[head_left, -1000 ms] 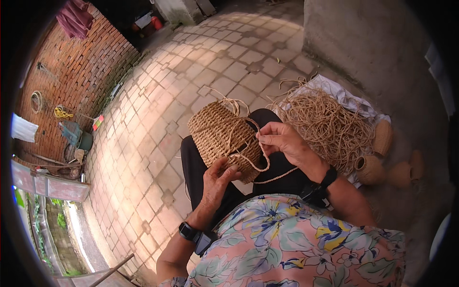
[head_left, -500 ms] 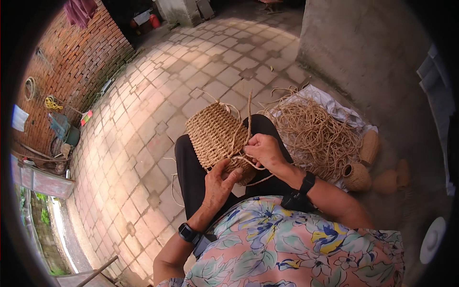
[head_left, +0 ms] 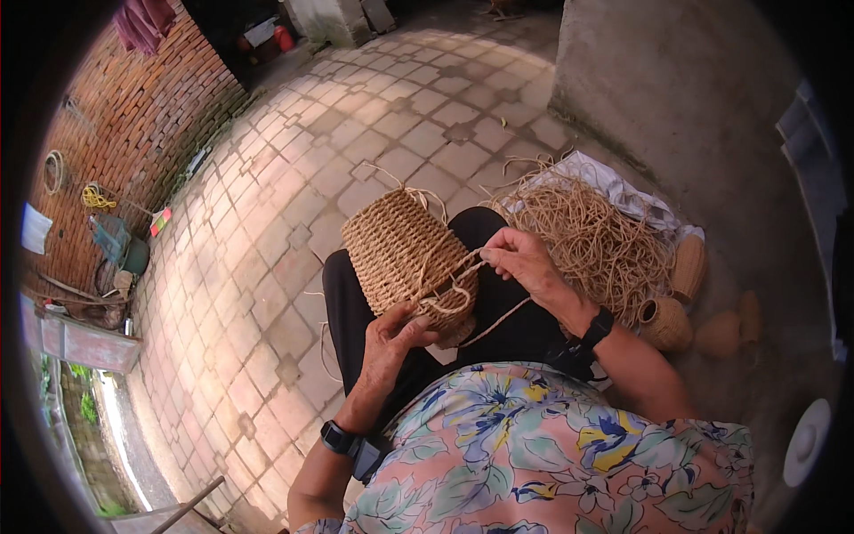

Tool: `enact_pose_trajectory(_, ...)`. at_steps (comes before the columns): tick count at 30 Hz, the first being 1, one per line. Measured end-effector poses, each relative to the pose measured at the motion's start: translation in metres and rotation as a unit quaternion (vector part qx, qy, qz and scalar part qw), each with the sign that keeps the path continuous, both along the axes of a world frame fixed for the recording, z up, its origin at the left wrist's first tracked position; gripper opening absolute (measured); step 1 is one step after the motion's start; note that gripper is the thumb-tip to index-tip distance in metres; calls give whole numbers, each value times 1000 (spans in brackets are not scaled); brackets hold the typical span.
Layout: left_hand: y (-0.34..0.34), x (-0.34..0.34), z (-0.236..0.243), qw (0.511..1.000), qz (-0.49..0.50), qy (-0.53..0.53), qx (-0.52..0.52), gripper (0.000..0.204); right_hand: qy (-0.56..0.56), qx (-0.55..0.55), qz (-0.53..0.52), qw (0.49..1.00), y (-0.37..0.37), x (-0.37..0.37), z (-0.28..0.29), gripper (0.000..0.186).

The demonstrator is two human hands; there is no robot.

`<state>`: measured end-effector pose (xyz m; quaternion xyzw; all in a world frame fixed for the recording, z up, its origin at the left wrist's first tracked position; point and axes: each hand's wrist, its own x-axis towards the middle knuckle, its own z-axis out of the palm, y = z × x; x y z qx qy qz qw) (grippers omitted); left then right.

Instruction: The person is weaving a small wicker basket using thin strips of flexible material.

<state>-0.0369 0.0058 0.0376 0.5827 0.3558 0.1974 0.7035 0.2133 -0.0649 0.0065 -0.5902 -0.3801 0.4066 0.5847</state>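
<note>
A woven cord basket (head_left: 391,240) lies tilted on its side across my dark-clad lap, with loose strands and a cord loop near its lower right part. My left hand (head_left: 391,343) grips the basket's lower left edge, thumb near the bottom. At the basket's right, my right hand (head_left: 520,262) pinches a strand of cord (head_left: 471,259) between thumb and finger, drawn out from the weave. Another length of cord (head_left: 498,322) runs down to the right beneath the right hand.
A tangled cord heap (head_left: 578,240) lies on white sacking (head_left: 614,182) to my right, with several woven vessels (head_left: 667,325) beside it. A concrete wall (head_left: 667,89) rises at right. Along the brick wall (head_left: 133,116) are a green bucket (head_left: 135,256) and other clutter on the paved ground (head_left: 258,267).
My right hand dipped to the weave half a second ago and has since moved up and right with the strand, which now slants toward it. My left hand still holds the basket.
</note>
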Motion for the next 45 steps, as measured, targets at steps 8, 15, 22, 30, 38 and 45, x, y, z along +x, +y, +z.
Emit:
enact_pose_trajectory(8, 1, -3, -4, 999, 35, 6, -20, 46, 361, 84, -110, 922, -11, 37, -23, 10)
enact_pose_trajectory(15, 1, -4, -6, 999, 46, 18, -22, 45, 336, 11, 3, 942, 6, -8, -16, 15)
enact_pose_trajectory(22, 0, -6, -5, 998, 54, 13, -32, 46, 314, -44, -11, 948, 16, -19, -21, 10)
enact_pose_trajectory(30, 0, -6, -4, 999, 40, -1, -28, 46, 173, -179, -12, 968, 27, -18, -22, 11)
enact_pose_trajectory(38, 6, -8, -8, 998, 43, -12, -36, 41, -140, -160, -27, 977, 37, -25, -35, 11)
enact_pose_trajectory(45, 36, -26, -10, 990, 18, -29, -139, 30, 172, -126, 104, 972, -1, -2, 11, 19)
